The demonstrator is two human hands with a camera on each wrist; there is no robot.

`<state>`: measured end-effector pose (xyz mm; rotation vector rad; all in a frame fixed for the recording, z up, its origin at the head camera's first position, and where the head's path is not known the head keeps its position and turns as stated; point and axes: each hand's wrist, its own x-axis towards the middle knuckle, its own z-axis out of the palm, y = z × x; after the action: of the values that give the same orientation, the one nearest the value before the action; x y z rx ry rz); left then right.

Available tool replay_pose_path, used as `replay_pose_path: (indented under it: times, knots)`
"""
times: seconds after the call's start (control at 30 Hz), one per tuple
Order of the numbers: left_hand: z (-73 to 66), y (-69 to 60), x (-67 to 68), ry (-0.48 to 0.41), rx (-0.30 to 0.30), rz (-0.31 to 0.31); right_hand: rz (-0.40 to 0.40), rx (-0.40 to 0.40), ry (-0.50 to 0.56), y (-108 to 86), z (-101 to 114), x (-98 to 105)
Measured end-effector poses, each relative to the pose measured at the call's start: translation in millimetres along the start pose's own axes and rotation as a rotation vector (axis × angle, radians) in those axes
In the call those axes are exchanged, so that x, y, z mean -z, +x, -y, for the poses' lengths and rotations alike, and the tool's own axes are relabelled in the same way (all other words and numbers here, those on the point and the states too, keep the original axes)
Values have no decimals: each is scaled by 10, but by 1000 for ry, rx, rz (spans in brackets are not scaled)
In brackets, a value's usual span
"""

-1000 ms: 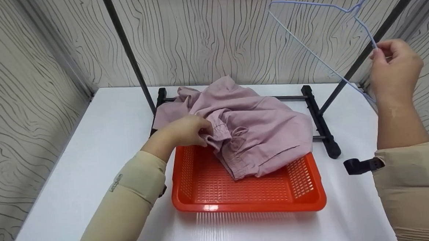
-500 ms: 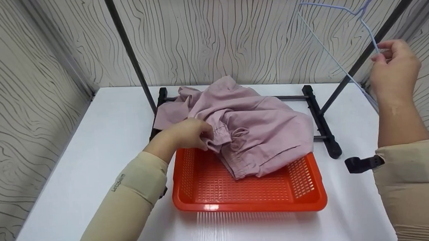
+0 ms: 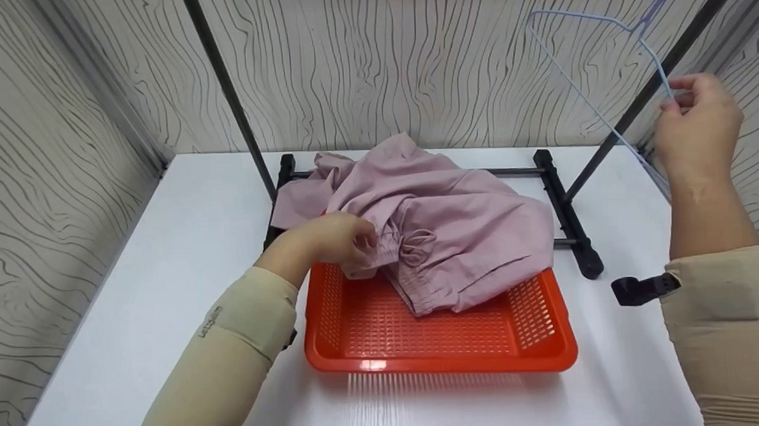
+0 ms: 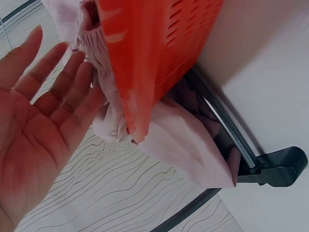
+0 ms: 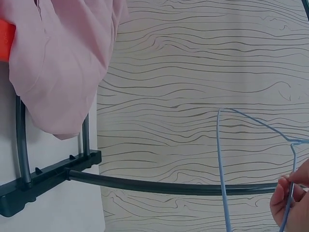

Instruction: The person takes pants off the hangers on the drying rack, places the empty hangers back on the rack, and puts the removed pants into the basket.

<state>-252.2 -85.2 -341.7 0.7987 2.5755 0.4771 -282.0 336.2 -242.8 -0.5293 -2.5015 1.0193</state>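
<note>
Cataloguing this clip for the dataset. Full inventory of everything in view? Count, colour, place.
table: 1, white, foreground
basket: 1, orange-red, on the table
pink garment: 1, dusty pink, heaped over the basket's far part
hanger: 1, pale violet-blue, raised at the head view's upper right
rack: 1, black, base on the table, posts rising out of frame
wall panels: 3, off-white with dark wavy lines, left, back and right
wrist devices: 2, black, one at each sleeve
sleeves: 2, beige, on the forearms
left hand: 1, bare, touching the pink garment
right hand: 1, bare, pinching the hanger
</note>
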Motion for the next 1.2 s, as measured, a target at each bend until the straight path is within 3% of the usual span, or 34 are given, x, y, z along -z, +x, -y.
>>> replay_pose_path:
  times: [0.2,0.4,0.67,0.73,0.87,1.0,1.2]
  knots:
    - [-11,-11,38,8,-7,-5,-99,36,-63,-39,67,-13]
    - [14,-15,106,18,-23,-30,-191,85,-61,-102,168,-36]
    - [46,-23,234,-87,16,-139,-284,325,-42,-195,279,-198]
    - [46,-20,270,-87,15,-167,-262,350,-32,-212,307,-249]
    - [48,-6,330,-102,43,-212,-191,324,-21,-221,339,-345]
    - [59,21,396,-139,79,-264,-96,239,-14,-208,327,-452]
    - [80,64,498,-232,141,-338,119,124,-20,-180,248,-582]
